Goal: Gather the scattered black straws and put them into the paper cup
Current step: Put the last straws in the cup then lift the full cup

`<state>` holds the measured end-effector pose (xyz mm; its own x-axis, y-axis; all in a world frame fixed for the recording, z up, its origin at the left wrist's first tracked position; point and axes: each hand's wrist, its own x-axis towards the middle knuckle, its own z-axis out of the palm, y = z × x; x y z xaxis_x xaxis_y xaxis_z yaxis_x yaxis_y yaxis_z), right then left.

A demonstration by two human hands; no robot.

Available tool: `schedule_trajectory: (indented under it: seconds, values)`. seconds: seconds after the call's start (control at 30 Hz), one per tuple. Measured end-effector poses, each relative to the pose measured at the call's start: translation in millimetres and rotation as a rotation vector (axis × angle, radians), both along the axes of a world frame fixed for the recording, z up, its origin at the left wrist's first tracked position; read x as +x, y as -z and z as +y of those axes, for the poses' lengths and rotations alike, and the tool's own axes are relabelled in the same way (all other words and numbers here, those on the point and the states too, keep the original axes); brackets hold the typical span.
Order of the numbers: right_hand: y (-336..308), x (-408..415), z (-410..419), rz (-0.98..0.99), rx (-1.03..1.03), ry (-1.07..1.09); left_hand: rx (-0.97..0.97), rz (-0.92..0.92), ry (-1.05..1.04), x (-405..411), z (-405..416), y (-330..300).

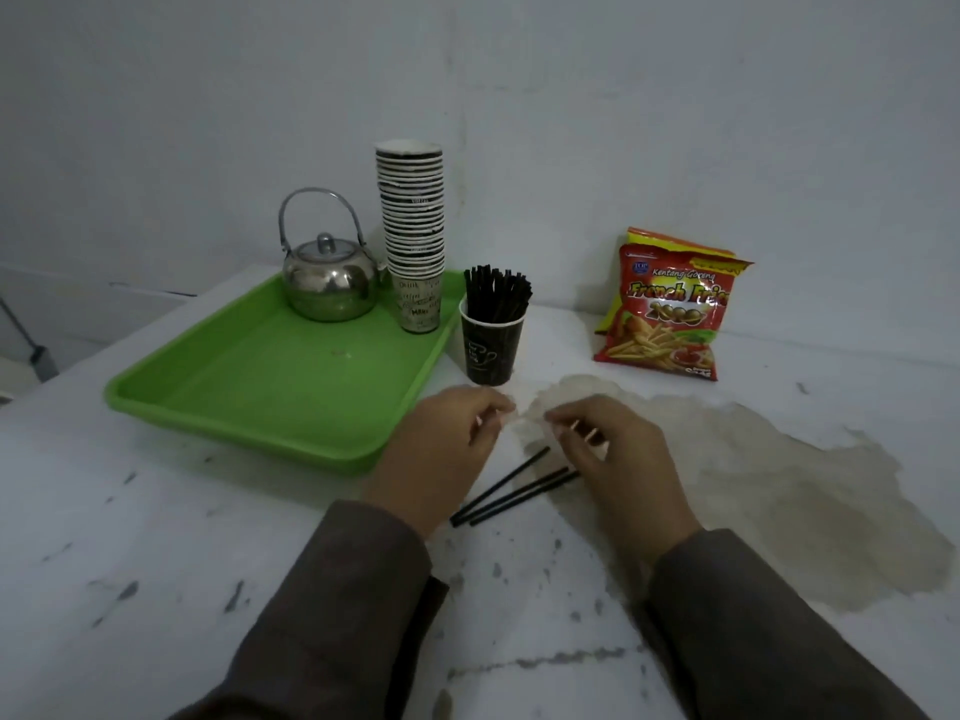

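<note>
Lying on the white stained table (156, 511), three thin black straws (511, 491) rest between both hands. The right hand (618, 470) touches their ends with curled fingers; the left hand (441, 449) hovers, loosely curled and empty. The dark paper cup (491, 348) behind holds many straws.

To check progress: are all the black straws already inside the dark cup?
No, three straws lie on the table between the hands, outside the cup.

loose straws (511, 488): 3 | kettle (329, 283): 1 | tray (270, 376): 1 | snack bags (670, 309): 2
</note>
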<state>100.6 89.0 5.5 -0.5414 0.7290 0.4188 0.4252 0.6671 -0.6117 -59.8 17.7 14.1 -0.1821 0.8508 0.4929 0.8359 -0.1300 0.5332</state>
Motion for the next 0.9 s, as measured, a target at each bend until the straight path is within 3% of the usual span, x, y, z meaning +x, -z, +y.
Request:
schedule_trajectory:
  seconds: [0.13,0.37,0.6,0.9]
  values:
    - [15,7,-14,-0.354,0.212,-0.156,-0.112,0.057,0.023,2,0,11]
    - [22,0,-27,-0.567,0.406,-0.202,-0.149,0.079,0.019,3,3,15]
    - [21,-2,-29,-0.627,0.462,-0.166,-0.228,0.041,0.027,3,3,21]
    - [19,7,-17,-0.470,0.282,-0.077,-0.209,-0.125,-0.015,-6,5,24]
